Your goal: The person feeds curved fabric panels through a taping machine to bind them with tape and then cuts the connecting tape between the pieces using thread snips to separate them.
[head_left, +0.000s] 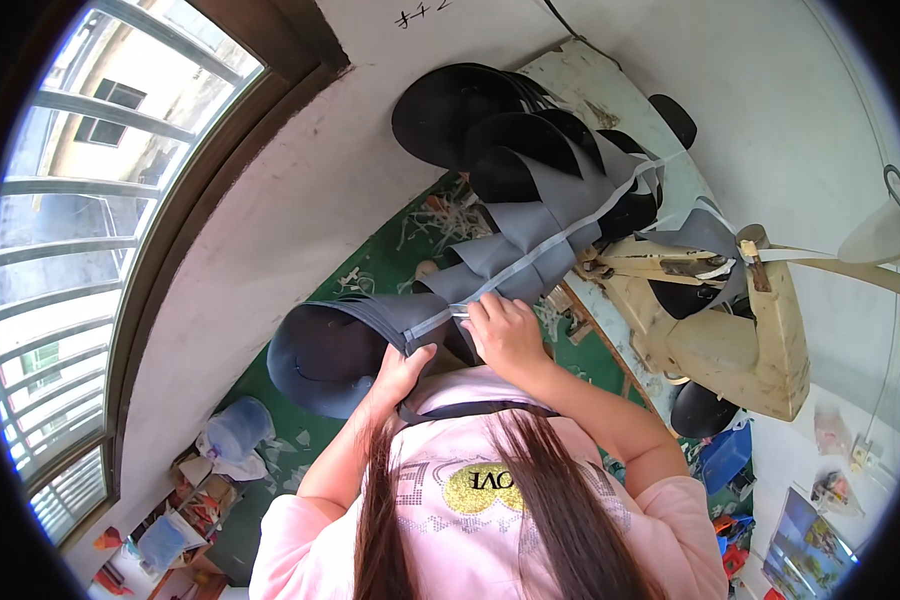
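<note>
Pinching dark-blue caps (313,372), spread leftward from left grip (400,373)
Likely light, soft, springy-brimmed; best held at the pale tape (432,324) between grips; clasping small metal tool (458,311), perhaps snips, in right grip (508,336)

We see a nested stack of dark blue-grey caps (315,372), its layered edges lined up; beyond it, overlapping grey and black caps (580,190) trail diagonally toward the upper right, joined by a long pale strip (560,239).
</note>
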Demonstrator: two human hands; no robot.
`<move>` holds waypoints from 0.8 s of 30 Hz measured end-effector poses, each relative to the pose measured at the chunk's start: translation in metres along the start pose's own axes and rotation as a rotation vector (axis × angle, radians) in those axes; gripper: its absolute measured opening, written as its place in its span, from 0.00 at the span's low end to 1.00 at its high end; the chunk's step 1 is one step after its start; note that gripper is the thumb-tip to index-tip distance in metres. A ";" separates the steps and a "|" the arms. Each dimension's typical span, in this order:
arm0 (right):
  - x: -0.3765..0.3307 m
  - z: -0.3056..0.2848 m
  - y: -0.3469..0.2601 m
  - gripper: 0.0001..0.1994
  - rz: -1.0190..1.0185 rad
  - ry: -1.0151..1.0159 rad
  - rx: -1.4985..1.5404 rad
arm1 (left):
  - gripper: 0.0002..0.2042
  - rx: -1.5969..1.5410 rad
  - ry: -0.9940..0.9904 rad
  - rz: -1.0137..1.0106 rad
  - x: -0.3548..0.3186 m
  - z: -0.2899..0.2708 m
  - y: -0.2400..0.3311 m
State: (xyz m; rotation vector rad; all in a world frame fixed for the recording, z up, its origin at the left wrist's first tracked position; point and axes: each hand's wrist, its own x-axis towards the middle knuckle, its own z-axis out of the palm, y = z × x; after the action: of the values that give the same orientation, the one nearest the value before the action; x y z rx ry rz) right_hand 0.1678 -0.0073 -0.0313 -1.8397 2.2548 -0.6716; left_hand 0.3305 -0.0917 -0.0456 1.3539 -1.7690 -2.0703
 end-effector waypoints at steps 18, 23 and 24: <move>-0.002 0.005 0.075 0.11 0.434 -0.139 0.032 | 0.25 -0.128 -0.226 -0.148 0.093 0.053 -0.129; -0.020 0.008 0.090 0.12 0.501 -0.249 0.012 | 0.24 -0.444 -0.237 -0.428 0.112 0.077 -0.100; -0.025 0.013 0.092 0.12 0.506 -0.252 0.006 | 0.23 -0.468 -0.254 -0.447 0.114 0.077 -0.097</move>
State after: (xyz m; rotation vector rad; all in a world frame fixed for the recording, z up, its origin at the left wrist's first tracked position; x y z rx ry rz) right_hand 0.0970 0.0271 -0.0869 -1.1847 2.3877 -0.3356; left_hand 0.2540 -0.0699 -0.1944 1.4793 -0.9862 -2.7631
